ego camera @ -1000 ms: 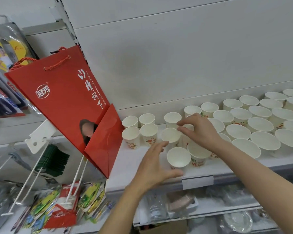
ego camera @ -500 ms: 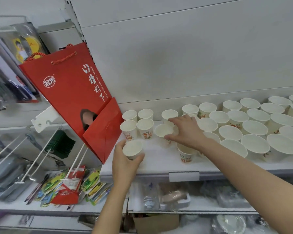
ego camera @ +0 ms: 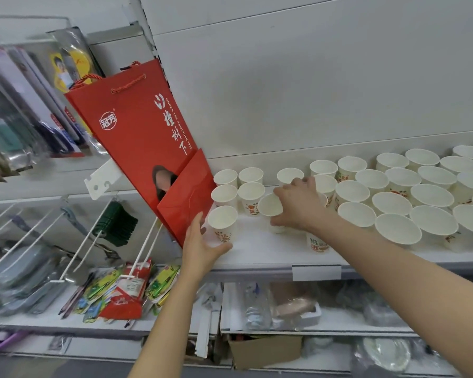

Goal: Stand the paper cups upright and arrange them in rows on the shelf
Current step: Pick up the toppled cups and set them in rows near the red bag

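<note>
Even, soft indoor light falls from above, bright on the white back panel [ego camera: 311, 77] and on the shelf [ego camera: 257, 252]. A faint grey shadow spreads across the panel beside the red bag [ego camera: 137, 126]. Small soft shadows sit under the paper cups [ego camera: 393, 186]. The wide lens bends straight lines at the edges. The hanging packets [ego camera: 25, 118] at the far left are smeared with blur, and the lower shelves [ego camera: 284, 309] look dim and soft.
</note>
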Available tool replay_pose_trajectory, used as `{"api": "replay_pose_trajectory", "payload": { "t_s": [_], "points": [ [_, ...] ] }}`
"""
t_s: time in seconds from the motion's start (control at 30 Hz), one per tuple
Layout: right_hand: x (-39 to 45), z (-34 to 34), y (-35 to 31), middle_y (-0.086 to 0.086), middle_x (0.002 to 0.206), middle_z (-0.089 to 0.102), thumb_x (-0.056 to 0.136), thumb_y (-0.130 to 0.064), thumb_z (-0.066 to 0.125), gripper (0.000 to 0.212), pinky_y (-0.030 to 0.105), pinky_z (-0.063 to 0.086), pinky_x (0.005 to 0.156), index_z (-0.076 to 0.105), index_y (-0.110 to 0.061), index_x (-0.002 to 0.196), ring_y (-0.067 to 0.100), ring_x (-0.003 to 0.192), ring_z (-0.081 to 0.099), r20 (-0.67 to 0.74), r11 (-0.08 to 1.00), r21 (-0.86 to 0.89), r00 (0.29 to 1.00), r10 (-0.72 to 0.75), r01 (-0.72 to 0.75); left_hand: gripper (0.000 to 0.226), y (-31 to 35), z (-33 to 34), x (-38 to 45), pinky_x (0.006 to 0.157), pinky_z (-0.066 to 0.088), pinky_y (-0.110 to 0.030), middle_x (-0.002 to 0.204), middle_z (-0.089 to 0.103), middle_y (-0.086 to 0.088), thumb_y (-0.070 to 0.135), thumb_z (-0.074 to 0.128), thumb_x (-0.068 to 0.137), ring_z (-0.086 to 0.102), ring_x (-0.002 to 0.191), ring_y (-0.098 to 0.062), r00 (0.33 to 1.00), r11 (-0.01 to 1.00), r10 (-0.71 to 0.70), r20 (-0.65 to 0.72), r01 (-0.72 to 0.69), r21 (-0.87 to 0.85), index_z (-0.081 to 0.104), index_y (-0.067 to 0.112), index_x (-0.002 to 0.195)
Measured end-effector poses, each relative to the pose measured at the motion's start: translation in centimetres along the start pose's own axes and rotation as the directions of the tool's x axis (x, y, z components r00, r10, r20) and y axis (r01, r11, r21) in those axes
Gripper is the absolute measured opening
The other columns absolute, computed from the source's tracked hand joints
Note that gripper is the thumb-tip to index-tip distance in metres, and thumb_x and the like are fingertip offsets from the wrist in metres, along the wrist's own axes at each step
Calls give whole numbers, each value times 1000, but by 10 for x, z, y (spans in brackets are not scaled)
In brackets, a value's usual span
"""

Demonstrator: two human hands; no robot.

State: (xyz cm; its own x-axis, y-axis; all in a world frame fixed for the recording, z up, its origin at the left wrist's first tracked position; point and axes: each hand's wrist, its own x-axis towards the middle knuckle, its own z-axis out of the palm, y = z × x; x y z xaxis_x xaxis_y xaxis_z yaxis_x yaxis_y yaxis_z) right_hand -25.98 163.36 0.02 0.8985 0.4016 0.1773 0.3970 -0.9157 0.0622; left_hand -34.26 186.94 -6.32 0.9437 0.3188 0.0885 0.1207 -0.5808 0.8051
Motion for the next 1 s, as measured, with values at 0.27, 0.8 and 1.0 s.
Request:
{"api": "replay_pose_trajectory", "payload": {
  "t_s": [0.27, 0.8, 1.0],
  "points": [
    [-17, 31, -65, 7, 116, 46, 74, -28, 66, 56, 36, 45, 82, 46, -13, 123, 30, 105, 54, 12, 802, 568, 976, 218, -186, 78, 3, 13, 14, 81, 44, -23, 122, 60, 9, 23, 85, 66, 59, 106, -13, 998, 994, 38, 45, -33, -101, 45, 27, 132],
    [-19, 62, -87, -1, 122, 52, 63, -26, 84, 72, 35, 45, 88, 43, -18, 122, 18, 113, 49, -4, 473, 850, 895, 447, -233, 62, -12, 8, 38, 84, 50, -38, 115, 63, 2, 32, 85, 65, 59, 105, -19, 996, 997, 71, 61, -72, 15, 49, 21, 113],
    [-17, 68, -90, 0, 122, 49, 64, -27, 84, 72, 30, 43, 87, 43, -17, 122, 19, 114, 46, -13, 488, 836, 880, 474, -251, 62, -14, 8, 38, 83, 49, -35, 116, 63, 3, 32, 84, 66, 59, 107, -20, 993, 996, 86, 82, -87, 11, 49, 20, 115]
  ]
}}
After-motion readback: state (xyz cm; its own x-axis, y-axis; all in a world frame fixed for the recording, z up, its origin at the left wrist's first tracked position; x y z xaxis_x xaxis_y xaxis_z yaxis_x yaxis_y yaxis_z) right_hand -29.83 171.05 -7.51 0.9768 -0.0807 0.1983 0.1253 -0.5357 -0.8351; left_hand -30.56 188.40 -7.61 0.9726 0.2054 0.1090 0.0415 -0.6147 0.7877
